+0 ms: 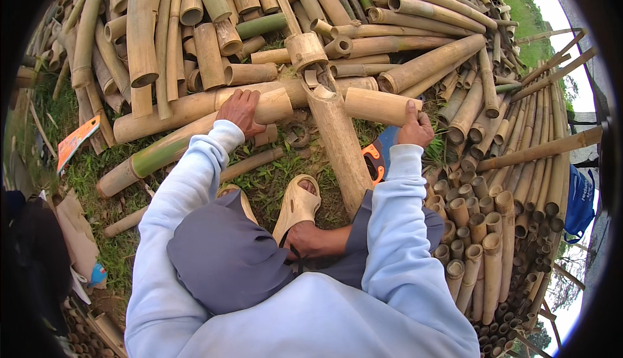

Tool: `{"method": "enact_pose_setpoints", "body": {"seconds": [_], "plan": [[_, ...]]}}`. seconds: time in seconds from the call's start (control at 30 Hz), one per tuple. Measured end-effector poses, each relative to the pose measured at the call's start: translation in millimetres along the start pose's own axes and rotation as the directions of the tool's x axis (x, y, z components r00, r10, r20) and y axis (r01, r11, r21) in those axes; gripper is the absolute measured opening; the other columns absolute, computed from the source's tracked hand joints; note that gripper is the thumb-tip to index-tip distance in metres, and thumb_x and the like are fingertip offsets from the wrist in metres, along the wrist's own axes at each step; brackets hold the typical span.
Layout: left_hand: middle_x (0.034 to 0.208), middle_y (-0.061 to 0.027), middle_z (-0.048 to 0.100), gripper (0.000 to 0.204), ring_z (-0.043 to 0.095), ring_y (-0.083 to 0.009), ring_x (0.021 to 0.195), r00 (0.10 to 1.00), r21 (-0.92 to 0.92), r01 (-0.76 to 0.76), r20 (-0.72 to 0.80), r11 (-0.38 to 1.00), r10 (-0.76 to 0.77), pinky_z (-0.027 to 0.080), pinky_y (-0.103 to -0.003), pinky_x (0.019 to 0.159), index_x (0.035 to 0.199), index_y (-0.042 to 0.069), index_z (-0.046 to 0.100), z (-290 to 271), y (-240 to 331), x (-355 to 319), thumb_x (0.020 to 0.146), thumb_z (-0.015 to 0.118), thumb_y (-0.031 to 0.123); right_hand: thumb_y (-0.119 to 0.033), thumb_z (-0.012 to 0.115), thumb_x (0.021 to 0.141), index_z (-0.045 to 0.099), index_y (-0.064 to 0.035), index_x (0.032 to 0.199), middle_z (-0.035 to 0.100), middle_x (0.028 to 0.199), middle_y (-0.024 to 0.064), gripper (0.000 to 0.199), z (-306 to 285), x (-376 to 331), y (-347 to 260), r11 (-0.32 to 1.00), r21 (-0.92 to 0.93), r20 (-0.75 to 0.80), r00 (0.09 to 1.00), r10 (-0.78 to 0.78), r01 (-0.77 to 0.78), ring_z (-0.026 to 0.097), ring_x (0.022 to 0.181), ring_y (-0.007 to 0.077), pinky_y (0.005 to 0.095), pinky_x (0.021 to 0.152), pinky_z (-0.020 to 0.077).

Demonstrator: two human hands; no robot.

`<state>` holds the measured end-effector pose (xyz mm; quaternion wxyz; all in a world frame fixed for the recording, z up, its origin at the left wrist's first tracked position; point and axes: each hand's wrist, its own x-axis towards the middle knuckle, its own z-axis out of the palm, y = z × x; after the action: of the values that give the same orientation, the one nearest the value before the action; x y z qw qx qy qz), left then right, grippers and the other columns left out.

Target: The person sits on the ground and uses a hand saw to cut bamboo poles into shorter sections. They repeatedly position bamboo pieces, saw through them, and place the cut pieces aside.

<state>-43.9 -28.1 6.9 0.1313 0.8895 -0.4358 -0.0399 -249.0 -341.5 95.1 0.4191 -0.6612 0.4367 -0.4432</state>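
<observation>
Left hand [239, 110] clamped over a short bamboo section [269, 106]; right hand [413, 126] grips the end of a cut bamboo piece [381, 106]. Both lie across the long pole [340, 144]. Cut stubs stacked at right [477, 241], uncut heap [259, 27] ahead. Free room: only the grass patch [266, 183] by the sandal [295, 205]; saw [376, 157] lies there.

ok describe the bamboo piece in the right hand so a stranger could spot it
Start at the thick bamboo pole running up from the sandalled foot. Just right of its top, the right hand holds a short pale bamboo section, lifted sideways, unlike the longer poles piled behind.
</observation>
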Motion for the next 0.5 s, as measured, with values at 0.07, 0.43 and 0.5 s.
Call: {"method": "enact_pose_setpoints", "body": {"seconds": [0.07,0.43,0.5], "plan": [[0.117,-0.0162,0.063,0.077,0.057,-0.0344,0.114,0.999,-0.059,0.036,0.009,0.998,-0.036,0.05,-0.044,0.102,0.129,0.001,0.056,-15.0,-1.8,-1.0,0.065,0.085,0.033,-0.019,0.083,0.088,0.061,0.0032,0.072,0.058,0.067,0.0038,0.035,-32.8,10.4,24.8,0.985,-0.125,-0.023,0.992,-0.127,0.123,0.05,0.065,0.0137,0.0328,0.062,0.0449],[0.113,-0.0135,0.067,0.082,0.066,-0.0332,0.105,0.99,-0.026,-0.135,0.031,0.991,0.136,0.052,-0.043,0.094,0.129,0.008,0.059,-34.3,32.5,-43.2,0.062,0.086,0.048,-0.028,0.086,0.08,0.075,-0.0029,0.093,0.071,0.094,0.0151,0.031,41.1,60.2,-132.1,0.685,-0.254,0.456,0.709,-0.538,0.683,0.07,0.088,0.0371,0.0455,0.081,0.0547],[0.112,-0.0151,0.067,0.079,0.067,-0.0356,0.103,0.99,-0.03,0.003,0.144,1.0,0.001,0.053,-0.045,0.09,0.127,0.008,0.058,-67.9,35.8,-45.6,0.064,0.085,0.047,-0.041,0.089,0.077,0.068,0.0017,0.126,0.065,0.128,0.0216,0.068,98.5,85.2,-235.2,0.609,-0.172,0.344,0.626,-0.699,0.774,0.064,0.116,0.0388,0.0429,0.1,0.052]]}}
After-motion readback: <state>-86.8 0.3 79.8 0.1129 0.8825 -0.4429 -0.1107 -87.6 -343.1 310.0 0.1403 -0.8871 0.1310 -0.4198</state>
